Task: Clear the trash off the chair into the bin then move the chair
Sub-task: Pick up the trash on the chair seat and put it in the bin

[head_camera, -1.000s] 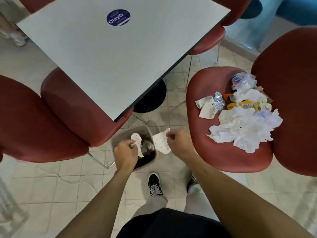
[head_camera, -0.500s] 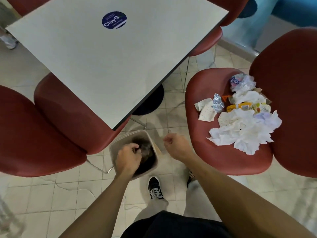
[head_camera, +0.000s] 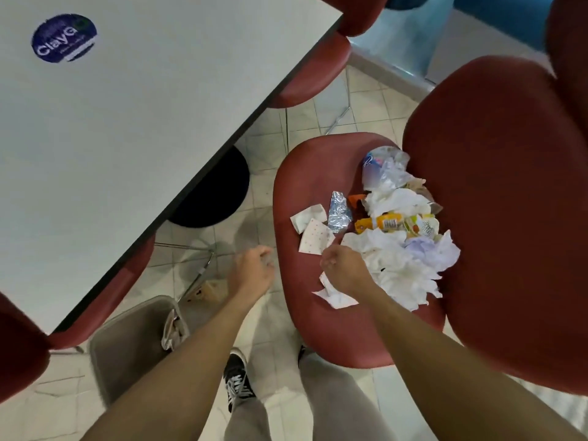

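A: Two hands are out, centre of the frame. The left hand (head_camera: 254,268) hangs over the tiled floor, between the table (head_camera: 127,122) and the red chair (head_camera: 318,313); its fingers look loosely curled and it carries nothing.

B: And the right hand (head_camera: 342,265)?

A: Over the front part of the chair seat, at the near edge of the heap. Fingers curled in, but I cannot tell whether they pinch any paper.

B: Where is the trash (head_camera: 397,259)?

A: All on the seat, centre right: crumpled white tissues, a dotted paper napkin (head_camera: 313,240), a bit of foil (head_camera: 339,211), a yellow wrapper (head_camera: 381,222) and a clear plastic bag (head_camera: 381,168) against the backrest.

B: The bin (head_camera: 127,342)?

A: Lower left, on the floor beside the table's corner, just left of the left forearm, with some paper showing inside at its right wall. A black sneaker (head_camera: 237,380) stands just right of it.
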Motion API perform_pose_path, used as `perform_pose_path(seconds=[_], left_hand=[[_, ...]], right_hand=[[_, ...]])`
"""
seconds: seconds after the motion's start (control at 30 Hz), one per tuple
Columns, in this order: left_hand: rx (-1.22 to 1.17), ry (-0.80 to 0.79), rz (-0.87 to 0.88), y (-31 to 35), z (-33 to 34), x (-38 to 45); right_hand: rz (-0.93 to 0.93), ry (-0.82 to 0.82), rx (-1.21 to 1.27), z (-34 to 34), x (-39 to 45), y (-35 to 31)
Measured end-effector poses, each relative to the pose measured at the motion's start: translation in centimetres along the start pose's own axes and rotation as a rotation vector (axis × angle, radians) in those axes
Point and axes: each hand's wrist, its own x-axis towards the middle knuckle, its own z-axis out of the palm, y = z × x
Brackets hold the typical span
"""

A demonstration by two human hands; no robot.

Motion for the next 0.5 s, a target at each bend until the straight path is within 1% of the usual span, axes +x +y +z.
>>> perform_pose_path(seconds=[0.1, 0.27, 0.4, 0.5], left_hand=[[-0.026, -0.03, 0.036, 3.2, 2.7, 3.6], [0.006, -0.044, 0.114, 6.9, 6.3, 8.7], [0.057, -0.091, 0.168, 7.5, 9.0, 12.5], [0.114, -0.108, 0.128, 6.7, 9.9, 14.2]], right_hand=[[0.021, 0.006, -0.006, -1.6, 3.6, 1.6], [-0.003, -0.005, 0.069, -2.4, 8.6, 2.1], [0.001, -0.03, 0.071, -1.0, 11.9, 2.9], [0.048, -0.052, 0.036, -0.1, 13.7, 3.5]])
